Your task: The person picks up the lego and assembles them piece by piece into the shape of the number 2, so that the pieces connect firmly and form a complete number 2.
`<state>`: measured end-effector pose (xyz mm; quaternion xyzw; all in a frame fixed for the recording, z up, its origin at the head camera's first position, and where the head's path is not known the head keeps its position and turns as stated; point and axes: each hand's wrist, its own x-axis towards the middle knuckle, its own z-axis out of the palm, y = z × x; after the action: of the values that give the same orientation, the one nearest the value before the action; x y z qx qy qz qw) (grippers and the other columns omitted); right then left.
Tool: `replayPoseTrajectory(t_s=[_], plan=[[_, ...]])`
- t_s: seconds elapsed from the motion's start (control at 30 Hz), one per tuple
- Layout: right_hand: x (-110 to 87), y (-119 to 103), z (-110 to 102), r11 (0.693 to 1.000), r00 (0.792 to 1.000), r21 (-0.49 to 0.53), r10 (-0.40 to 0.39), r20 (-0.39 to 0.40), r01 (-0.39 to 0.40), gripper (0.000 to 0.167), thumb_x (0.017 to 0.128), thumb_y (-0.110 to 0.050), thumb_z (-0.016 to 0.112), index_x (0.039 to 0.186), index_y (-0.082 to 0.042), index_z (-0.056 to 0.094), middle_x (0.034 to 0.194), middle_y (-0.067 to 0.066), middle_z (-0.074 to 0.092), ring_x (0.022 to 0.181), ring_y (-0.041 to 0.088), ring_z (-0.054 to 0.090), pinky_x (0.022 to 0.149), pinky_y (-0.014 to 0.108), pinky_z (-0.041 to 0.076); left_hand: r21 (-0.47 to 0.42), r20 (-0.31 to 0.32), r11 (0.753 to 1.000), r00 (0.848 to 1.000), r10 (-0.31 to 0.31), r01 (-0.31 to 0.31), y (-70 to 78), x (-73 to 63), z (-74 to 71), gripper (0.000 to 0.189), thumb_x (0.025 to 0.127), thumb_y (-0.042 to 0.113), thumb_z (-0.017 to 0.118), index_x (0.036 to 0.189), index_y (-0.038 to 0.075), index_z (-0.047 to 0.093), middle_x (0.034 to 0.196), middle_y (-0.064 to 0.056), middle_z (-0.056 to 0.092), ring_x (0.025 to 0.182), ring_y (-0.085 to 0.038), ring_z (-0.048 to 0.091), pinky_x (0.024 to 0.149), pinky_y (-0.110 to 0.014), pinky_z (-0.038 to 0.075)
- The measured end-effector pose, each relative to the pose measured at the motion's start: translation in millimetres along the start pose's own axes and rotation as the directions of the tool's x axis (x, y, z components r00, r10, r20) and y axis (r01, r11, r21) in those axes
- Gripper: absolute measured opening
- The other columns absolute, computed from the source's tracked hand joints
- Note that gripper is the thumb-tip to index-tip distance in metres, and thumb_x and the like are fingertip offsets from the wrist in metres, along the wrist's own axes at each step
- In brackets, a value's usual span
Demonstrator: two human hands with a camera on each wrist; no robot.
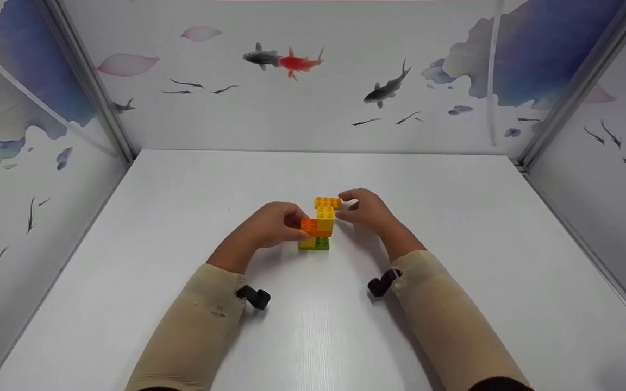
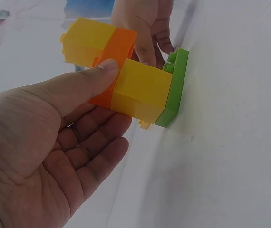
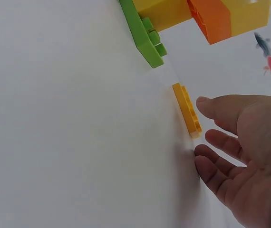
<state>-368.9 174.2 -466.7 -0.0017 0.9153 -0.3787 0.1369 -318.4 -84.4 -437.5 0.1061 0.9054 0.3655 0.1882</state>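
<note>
- Covering my forearms, two beige sleeves (image 1: 188, 331) lie over the white table (image 1: 313, 336), one black fitting (image 1: 258, 298) at each cuff.
- Past the cuffs, my left hand (image 1: 277, 225) and my right hand (image 1: 367, 209) are set about five bricks: two yellow, one orange, one green, one amber.
- Four of them make one stepped stack (image 1: 322, 233) between my hands, on or just above the tabletop; I can't tell which.
- At its foot is the green brick (image 1: 322, 244), thin, with bare studs on the right; the lower yellow brick (image 2: 142, 88) sits on its left part.
- Above that runs the orange brick (image 1: 308, 224), pinched between my left thumb and fingers; the upper yellow brick (image 1: 326, 224) stands on its right end, studs up.
- Just beyond the stack, the flat amber brick (image 1: 328, 203) lies apart on the table, two rows of studs showing.
- Beside it, my right thumb and fingers are parted, gripping nothing; whether a fingertip touches it I can't tell.
- On the far wall, one red fish (image 1: 298, 63) meets a grey fish (image 1: 261, 56).
</note>
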Motion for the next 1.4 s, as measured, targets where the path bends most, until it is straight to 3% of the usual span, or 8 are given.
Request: replayPoseTrajectory(t_s=[0.2,0.4,0.53,0.8,1.13,1.4], plan=[[14.8,-5,10,0.996,1.000,-0.088,-0.018,0.024,0.020,0.059,0.103,-0.026,0.071,0.159,-0.022,0.051,0.164,0.006,0.047,0.146,0.029,0.050,0.128,0.048,0.040,0.016,0.001,1.000,1.000,0.010,-0.010,-0.1,0.5,0.2,0.031,0.092,0.033,0.087,0.119,0.024,0.073,0.115,0.003,0.072,0.112,-0.022,0.065,0.109,-0.038,0.057],[21.5,-7,15,0.987,0.999,-0.154,-0.053,-0.013,0.050,0.049,0.107,-0.024,0.066,0.155,-0.021,0.057,0.163,0.006,0.048,0.156,0.030,0.041,0.134,0.052,0.029,0.017,-0.009,1.000,1.000,0.021,-0.020,1.1,0.4,-0.1,0.033,0.092,0.033,0.087,0.121,0.023,0.073,0.116,0.003,0.072,0.111,-0.021,0.065,0.109,-0.038,0.057],[20.5,-6,14,0.989,0.999,-0.139,-0.048,-0.021,0.045,0.046,0.107,-0.022,0.064,0.152,-0.020,0.060,0.160,0.006,0.050,0.153,0.030,0.045,0.132,0.051,0.032,0.014,-0.007,1.000,1.000,0.013,-0.013,2.0,-0.5,0.2,0.033,0.092,0.032,0.087,0.121,0.023,0.073,0.117,0.002,0.072,0.112,-0.022,0.065,0.110,-0.038,0.057],[5.7,-10,2,0.999,0.997,-0.038,-0.039,-0.060,0.036,0.043,0.105,-0.024,0.069,0.148,-0.020,0.063,0.151,0.005,0.058,0.131,0.027,0.059,0.117,0.043,0.052,-0.006,-0.004,1.000,1.000,-0.015,0.015,1.3,-0.4,1.4,0.033,0.091,0.033,0.087,0.120,0.024,0.073,0.117,0.003,0.072,0.113,-0.022,0.065,0.110,-0.038,0.057],[-27.1,-17,-13,0.996,0.988,0.031,-0.078,-0.130,0.083,0.042,0.105,-0.026,0.071,0.146,-0.022,0.064,0.146,0.004,0.061,0.127,0.025,0.062,0.112,0.040,0.057,0.004,-0.007,1.000,1.000,-0.019,0.019,0.7,0.9,0.7,0.034,0.091,0.033,0.088,0.120,0.025,0.073,0.117,0.003,0.071,0.114,-0.022,0.064,0.110,-0.038,0.057],[-39.0,-15,-19,0.990,0.980,0.048,-0.125,-0.157,0.134,0.042,0.104,-0.028,0.073,0.144,-0.022,0.066,0.143,0.004,0.063,0.125,0.025,0.063,0.108,0.040,0.059,0.009,-0.013,1.000,1.000,0.010,-0.010,-0.2,-0.1,1.4,0.032,0.092,0.032,0.087,0.119,0.024,0.073,0.117,0.003,0.072,0.112,-0.021,0.065,0.109,-0.038,0.057]])
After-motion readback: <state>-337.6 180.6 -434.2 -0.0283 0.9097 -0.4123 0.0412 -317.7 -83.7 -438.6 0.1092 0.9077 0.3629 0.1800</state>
